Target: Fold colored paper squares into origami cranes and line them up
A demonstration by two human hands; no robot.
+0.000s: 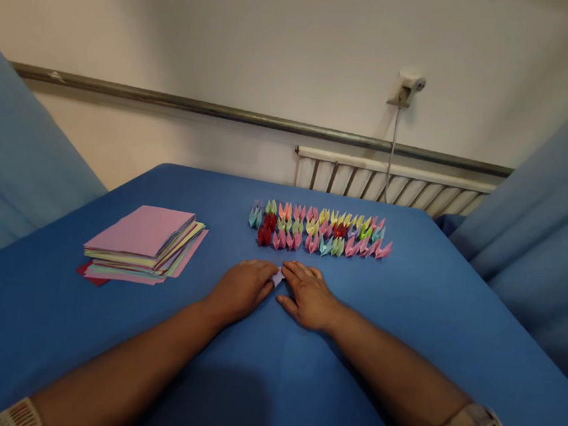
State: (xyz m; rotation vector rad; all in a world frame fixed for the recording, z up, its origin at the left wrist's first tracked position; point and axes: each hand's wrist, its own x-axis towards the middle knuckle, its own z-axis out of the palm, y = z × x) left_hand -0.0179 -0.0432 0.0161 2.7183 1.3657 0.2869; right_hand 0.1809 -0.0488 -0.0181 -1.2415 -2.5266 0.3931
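Between left hand [241, 289] and right hand [309, 297] lies one small lilac paper [278, 277].

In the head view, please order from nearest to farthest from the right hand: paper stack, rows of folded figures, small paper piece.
1. small paper piece, touching the right hand
2. rows of folded figures, just behind it
3. paper stack, far left

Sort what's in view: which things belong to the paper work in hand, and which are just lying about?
In the job: small pale paper piece, touched by left hand and right hand; stack of coloured sheets; rows of folded paper figures.
Lying about: radiator; wall rail; wall fitting with cord; blue curtains.
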